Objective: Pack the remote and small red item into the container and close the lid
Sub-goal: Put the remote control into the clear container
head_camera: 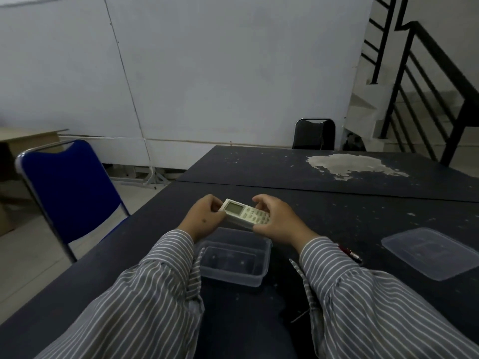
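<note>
While both hands grip it, remote hovers above container.

Container clear smooth plastic; lid same; table matt dark, flaking; sleeves striped cloth.

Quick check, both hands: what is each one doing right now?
Left hand: closed on the screen end of the remote.
Right hand: closed on its keypad end.
</note>
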